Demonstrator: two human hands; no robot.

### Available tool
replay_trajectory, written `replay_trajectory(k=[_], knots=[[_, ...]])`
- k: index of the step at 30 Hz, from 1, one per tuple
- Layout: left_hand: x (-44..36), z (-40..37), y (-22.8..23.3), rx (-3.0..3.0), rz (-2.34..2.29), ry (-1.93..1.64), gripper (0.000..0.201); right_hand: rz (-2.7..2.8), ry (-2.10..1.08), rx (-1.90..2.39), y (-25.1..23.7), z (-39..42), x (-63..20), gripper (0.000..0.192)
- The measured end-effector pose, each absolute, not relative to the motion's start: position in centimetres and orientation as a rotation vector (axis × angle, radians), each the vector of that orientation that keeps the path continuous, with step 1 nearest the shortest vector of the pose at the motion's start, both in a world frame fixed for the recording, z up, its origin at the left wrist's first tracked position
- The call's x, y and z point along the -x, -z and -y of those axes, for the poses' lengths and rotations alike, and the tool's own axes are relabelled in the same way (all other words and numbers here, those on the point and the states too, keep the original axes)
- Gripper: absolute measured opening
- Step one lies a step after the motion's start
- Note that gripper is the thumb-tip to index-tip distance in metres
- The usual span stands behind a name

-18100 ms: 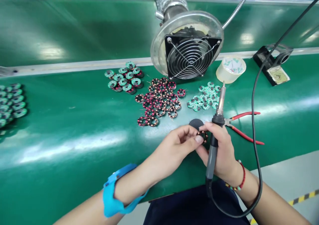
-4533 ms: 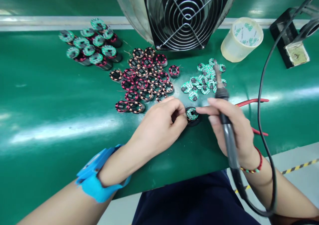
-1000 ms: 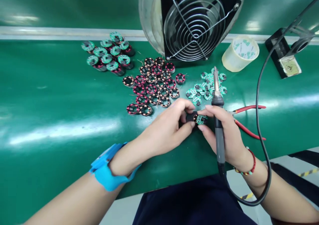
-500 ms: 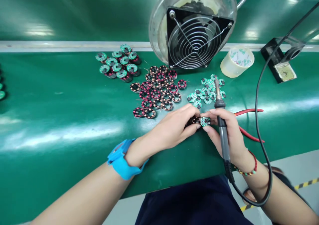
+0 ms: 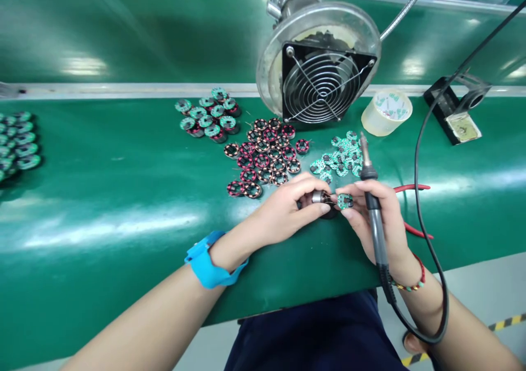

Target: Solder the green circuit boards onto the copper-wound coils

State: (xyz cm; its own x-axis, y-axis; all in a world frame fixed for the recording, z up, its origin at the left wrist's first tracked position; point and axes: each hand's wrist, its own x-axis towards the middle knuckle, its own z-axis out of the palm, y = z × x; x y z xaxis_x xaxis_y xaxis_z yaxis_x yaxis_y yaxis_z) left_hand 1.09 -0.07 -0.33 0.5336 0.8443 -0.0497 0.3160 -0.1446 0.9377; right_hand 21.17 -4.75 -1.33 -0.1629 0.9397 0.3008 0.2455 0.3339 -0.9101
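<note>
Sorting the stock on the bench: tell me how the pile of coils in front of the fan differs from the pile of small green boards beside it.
The coils are dark rings with copper and pink winding; the green boards are flat green discs. The coils sit in rows, the boards in a loose heap nearer the soldering iron. Both are small, round and on the green bench.

I see bright, even overhead light. Broad white glare streaks lie across the glossy green bench (image 5: 102,223) and the belt behind it. Shadows are short and soft. The centre is sharp; straight edges bow toward the frame borders.
</note>
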Motion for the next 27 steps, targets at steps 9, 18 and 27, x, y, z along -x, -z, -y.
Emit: replay_trajectory(k=[9,18,27], knots=[[-2.1,1.4,-0.5,-0.725,-0.793,-0.703,0.033,1.924,-0.543,0.924,0.3,4.4,-21.3,0.062],[-3.2,2.5,-0.9,-0.659,-0.851,-0.669,0.025,2.034,-0.37,0.953,0.3,4.6,-20.5,0.056],[-2.7,1.7,-1.6,-0.885,-0.95,-0.761,0.02,2.184,-0.226,1.038,0.4,4.9,-20.6,0.053]])
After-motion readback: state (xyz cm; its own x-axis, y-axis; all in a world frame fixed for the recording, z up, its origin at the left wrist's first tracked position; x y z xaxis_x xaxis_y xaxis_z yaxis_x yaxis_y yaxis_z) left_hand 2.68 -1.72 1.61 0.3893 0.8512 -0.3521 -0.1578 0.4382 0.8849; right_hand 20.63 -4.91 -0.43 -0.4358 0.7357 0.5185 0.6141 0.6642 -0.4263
